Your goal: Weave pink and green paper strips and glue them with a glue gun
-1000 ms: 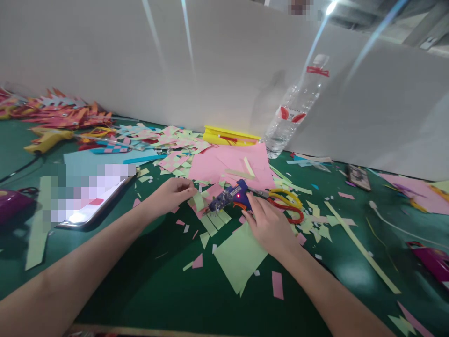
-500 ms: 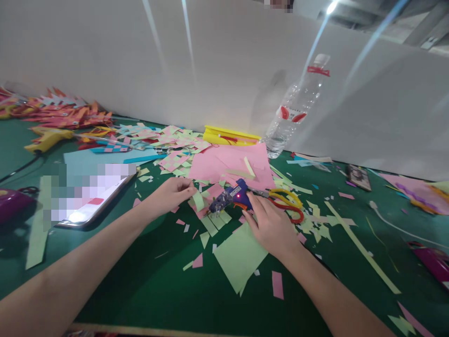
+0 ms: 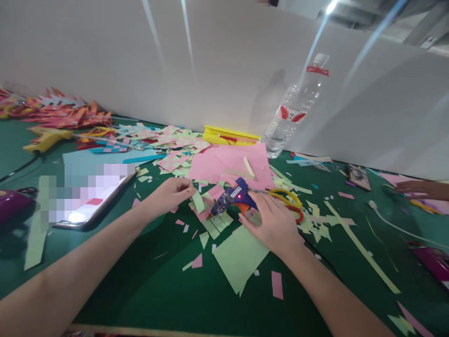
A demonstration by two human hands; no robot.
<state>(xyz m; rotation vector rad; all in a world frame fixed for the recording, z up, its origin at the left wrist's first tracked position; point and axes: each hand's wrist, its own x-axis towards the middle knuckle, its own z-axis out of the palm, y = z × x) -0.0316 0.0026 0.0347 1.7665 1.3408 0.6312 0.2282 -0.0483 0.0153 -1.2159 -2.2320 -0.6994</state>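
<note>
My left hand is closed in a pinch on a short pale green paper strip, which hangs from the fingertips. My right hand is curled over the handle of a blue hot glue gun with a lit red light. Its orange trigger shows beside my thumb, and the nozzle points left toward the strip. Beneath the nozzle lie slit green and pink paper pieces. Scissors with yellow and red handles lie just behind my right fingers. In front sits a square green paper sheet.
A pink sheet, a yellow folded piece and a water bottle stand toward the wall. At left are a phone and a yellow glue gun. Another person's hand reaches in at right. Paper scraps litter the green table.
My right hand has shifted slightly right and down on the glue gun, showing more of the trigger. The gun has tilted a little. Another person's hand has come in at right. My left hand is still.
</note>
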